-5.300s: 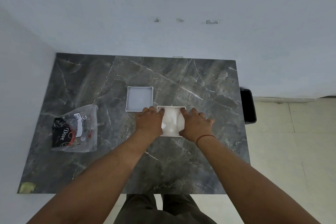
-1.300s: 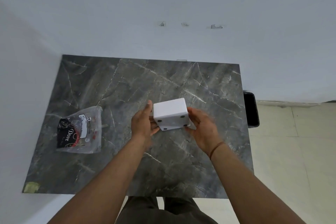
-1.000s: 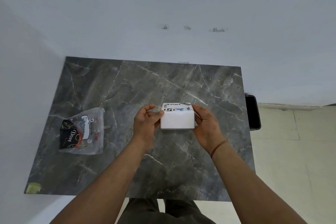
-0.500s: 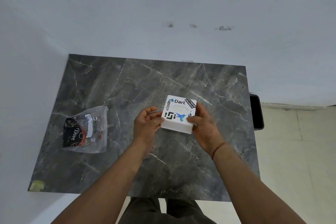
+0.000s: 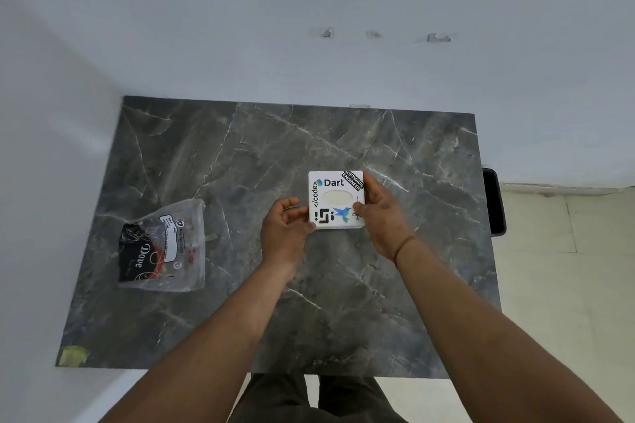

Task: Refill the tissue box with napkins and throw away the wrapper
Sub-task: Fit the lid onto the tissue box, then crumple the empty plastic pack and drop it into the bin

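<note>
A white square tissue box [image 5: 336, 198] with stickers on its top and an oval slot showing pale napkin sits upright near the middle of the dark marble table [image 5: 240, 154]. My left hand [image 5: 285, 227] grips its left side and front corner. My right hand [image 5: 379, 213] holds its right side, thumb on the top. A clear plastic wrapper [image 5: 163, 247] with black "Dove" print lies flat at the table's left, apart from both hands.
A black bin [image 5: 494, 204] stands on the floor just past the table's right edge. White walls close the back and left sides. A yellowish tape scrap [image 5: 73, 355] sits at the front left corner. Pale floor tiles lie to the right.
The box, earlier open with its lid beside it, was closed and turned from bottom-up to sticker side up. It now sits lower, level on the table, between both hands.
</note>
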